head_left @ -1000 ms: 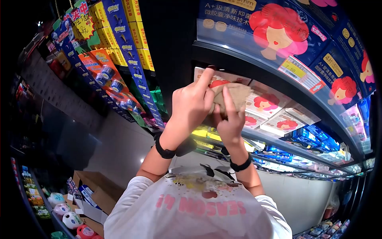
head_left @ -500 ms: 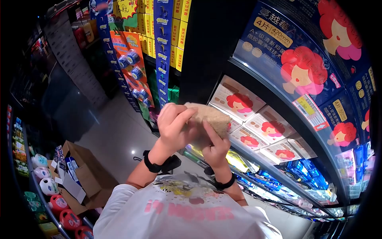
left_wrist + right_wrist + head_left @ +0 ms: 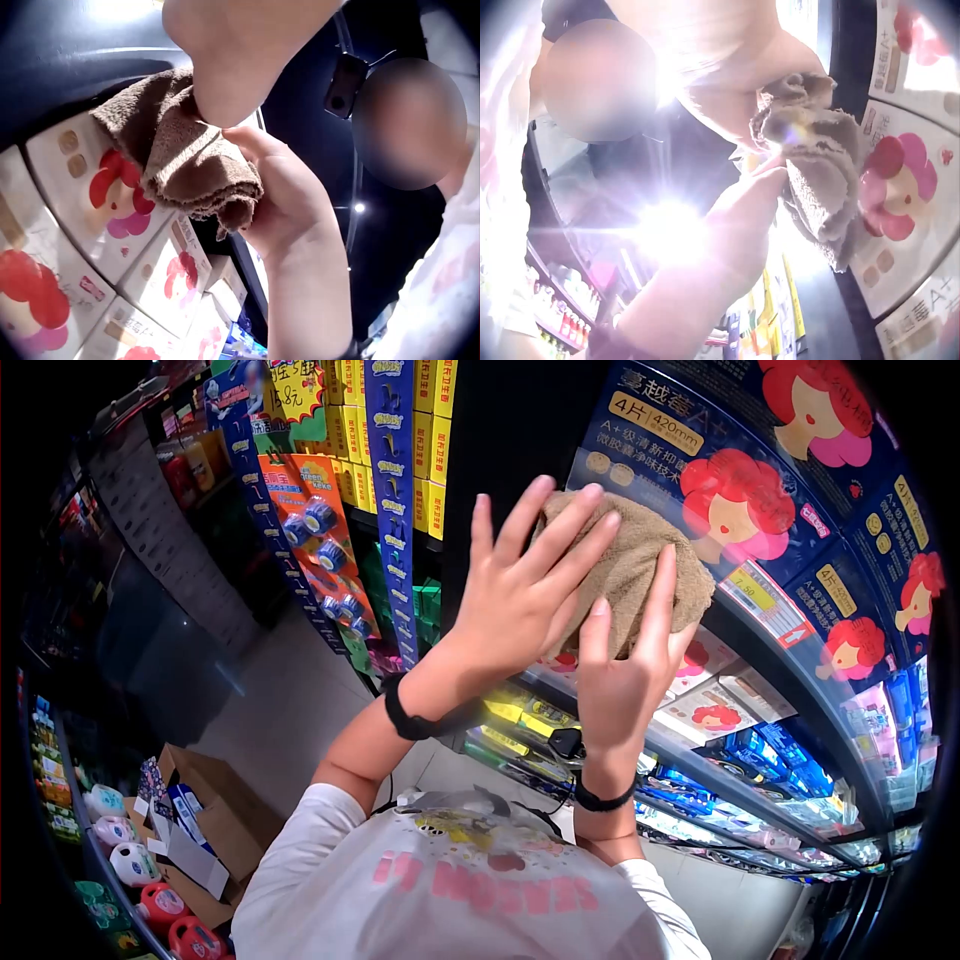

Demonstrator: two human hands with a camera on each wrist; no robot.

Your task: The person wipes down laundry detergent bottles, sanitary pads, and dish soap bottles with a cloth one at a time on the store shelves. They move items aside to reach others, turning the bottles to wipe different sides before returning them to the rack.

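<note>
A folded brown cloth (image 3: 640,565) is between both hands, over the shelf front in the head view. My left hand (image 3: 520,600) reaches in from the left, its fingers straight and spread, fingertips on the cloth's upper left part. On the lower side my right hand (image 3: 630,685) grips the cloth, thumb and index finger extended over it, the other fingers partly hidden. In the left wrist view the cloth (image 3: 199,154) hangs in loose folds beside white boxes (image 3: 161,277). The right wrist view shows the cloth (image 3: 817,172) bunched at the fingers.
Dark blue boxes (image 3: 740,510) with a red-haired figure fill the upper shelf, behind a price tag (image 3: 760,600). Yellow boxes (image 3: 432,445) stand at the left. An open cardboard box (image 3: 225,800) and bottles (image 3: 160,905) are low at the left.
Both hands and the cloth went from the lower white boxes back toward the body, then up to the shelf front. The left fingers were bent and are now spread straight; the cloth looks wider.
</note>
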